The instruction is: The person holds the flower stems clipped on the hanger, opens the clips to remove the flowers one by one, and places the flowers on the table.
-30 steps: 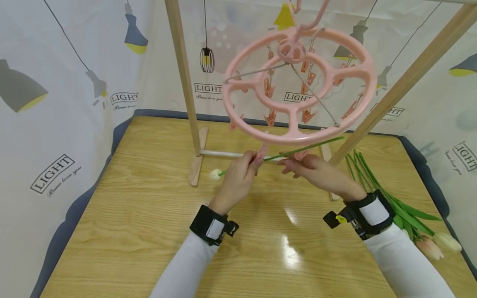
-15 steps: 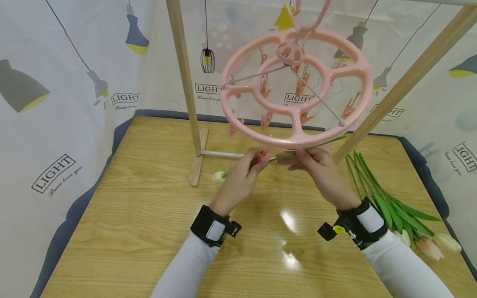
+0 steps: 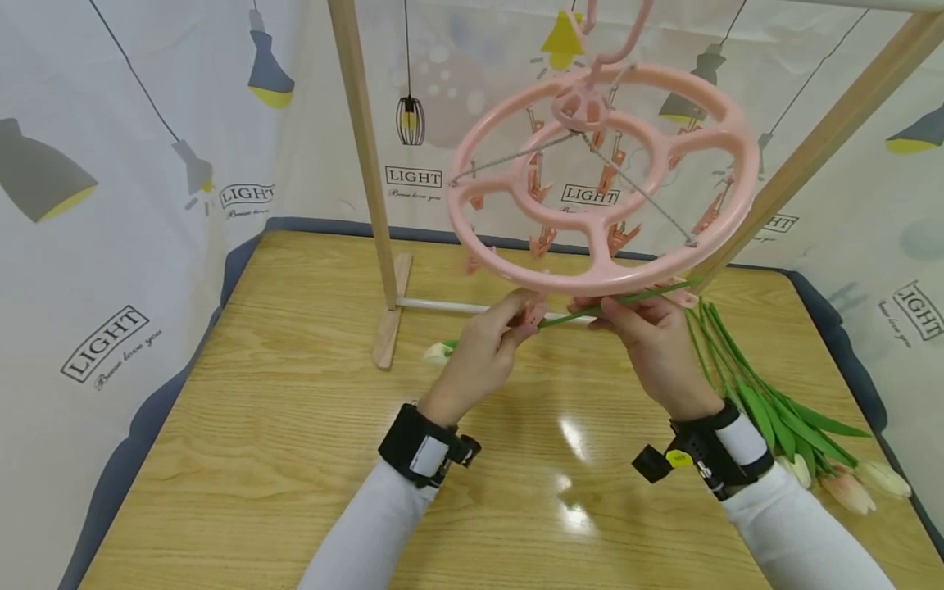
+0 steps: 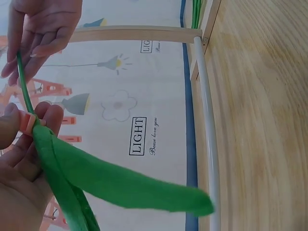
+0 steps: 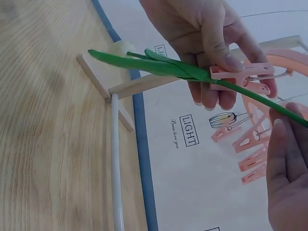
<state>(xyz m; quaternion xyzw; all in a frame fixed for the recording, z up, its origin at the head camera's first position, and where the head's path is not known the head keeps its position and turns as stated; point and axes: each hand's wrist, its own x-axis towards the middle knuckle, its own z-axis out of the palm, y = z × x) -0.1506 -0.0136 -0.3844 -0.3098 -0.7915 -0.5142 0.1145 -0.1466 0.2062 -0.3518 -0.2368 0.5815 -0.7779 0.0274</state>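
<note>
My left hand (image 3: pixel 483 344) pinches a pink clothespin (image 5: pixel 238 72) hanging from the round pink drying hanger (image 3: pixel 601 283). A tulip with a green stem (image 3: pixel 564 318) lies slantwise at this clothespin; I cannot tell whether its jaws clamp the stem. The tulip's white bloom (image 3: pixel 438 354) pokes out left of the left hand, and its leaves (image 4: pixel 125 185) spread out in the left wrist view. Farther along the stem, my right hand (image 3: pixel 656 344) pinches it between thumb and fingers, just under the hanger's front rim. Beside these fingers hangs another pink clothespin (image 3: pixel 684 298).
Several tulips (image 3: pixel 782 410) lie on the wooden table (image 3: pixel 295 459) at the right. A wooden stand (image 3: pixel 361 147) with a white lower bar (image 3: pixel 438 306) surrounds the hanger. Several more clothespins (image 3: pixel 610 172) dangle from it. Behind is a lamp-patterned cloth (image 3: pixel 317 164).
The right hand has moved up and right along the stem, its thumb now over it. The hanger swung left, then back right. The left hand and clothespin shifted slightly right.
</note>
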